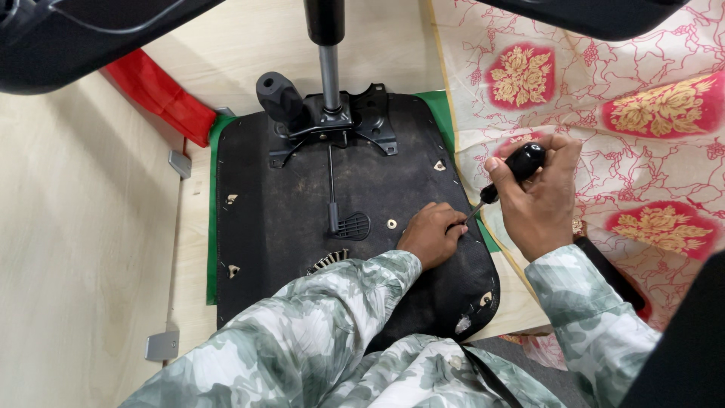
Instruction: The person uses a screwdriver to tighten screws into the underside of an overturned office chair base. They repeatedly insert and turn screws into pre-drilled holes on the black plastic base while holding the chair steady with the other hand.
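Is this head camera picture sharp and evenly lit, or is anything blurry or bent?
Head view: light is soft and even, with no harsh glare; the right hand, screwdriver and left hand are sharp; the dark shapes along the top edge look blurred, and the wooden panel edges bow from the wide lens.

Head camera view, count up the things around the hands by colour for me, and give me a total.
Black: 3, the chair seat base, the screwdriver in the right hand, the lever knob
Red: 1, the cloth
Green: 1, the mat
Red-and-cream: 1, the flowered sheet
Total: 6
The left hand rests on the seat base.
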